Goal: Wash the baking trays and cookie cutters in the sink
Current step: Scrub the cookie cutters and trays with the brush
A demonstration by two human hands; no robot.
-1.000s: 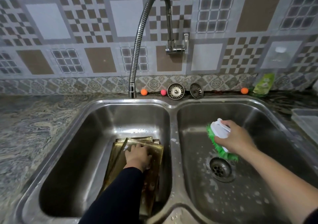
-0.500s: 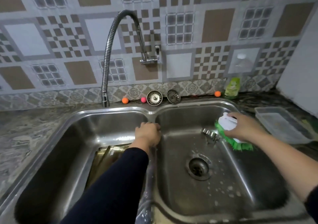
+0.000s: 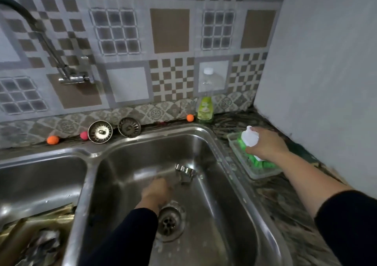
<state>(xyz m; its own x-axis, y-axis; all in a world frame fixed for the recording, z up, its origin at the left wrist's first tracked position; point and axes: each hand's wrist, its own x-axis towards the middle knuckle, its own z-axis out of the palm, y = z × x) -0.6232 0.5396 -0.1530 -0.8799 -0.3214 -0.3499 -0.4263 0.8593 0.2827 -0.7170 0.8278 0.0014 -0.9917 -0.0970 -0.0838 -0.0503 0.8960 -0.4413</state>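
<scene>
Two basins make up the steel sink (image 3: 224, 155). The left hand (image 3: 156, 192) is down in the right basin, just at 11 o'clock of the drain (image 3: 170, 220), beside a shiny metal cookie cutter (image 3: 185, 172) that lies on the basin floor at 1 o'clock of that hand. The hand is blurred, so whether its grip is wide or closed I cannot tell. The right hand (image 3: 265, 145) is over the surface at 3 o'clock of the sink, its grip curled round the white handle of a green-bristled scrub brush (image 3: 250, 141), which sits in a clear plastic container (image 3: 261, 171). Golden baking trays (image 3: 36, 227) lie in the left basin at 8 o'clock. Dish soap bottle (image 3: 205, 108) stands against the tiled wall at 12 o'clock.
</scene>
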